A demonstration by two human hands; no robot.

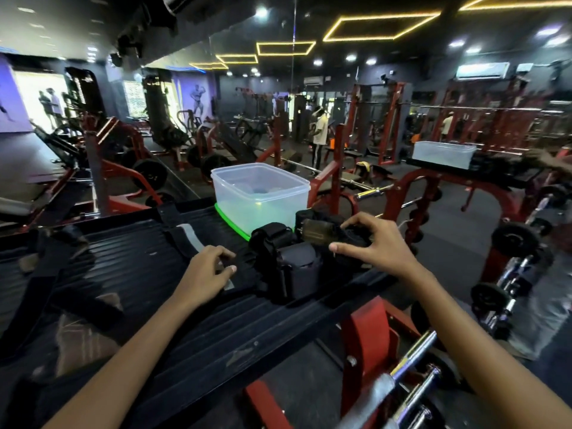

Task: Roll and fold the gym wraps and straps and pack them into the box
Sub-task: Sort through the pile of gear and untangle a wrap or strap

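Right hand (376, 243) has its grip curled over a dark, bunched fabric gym wrap (346, 235), thumb and fingers pinching its near and far edges; left hand (205, 272) presses curled fingers onto a flat black strap with a grey band (188, 235). Both lie just in front of the clear plastic box with a green lid beneath it (263, 196), which looks nearly empty. Between the hands stands a rolled black wrap bundle (291, 261). To do this well, I judge the right hand should keep the roll tight and even while the left pins the loose end, then lift it over the near rim. Everything rests on a black ribbed rubber worktop (139, 274) on a red steel frame (365, 329); beyond lie red gym machines, weight plates and a mirrored wall
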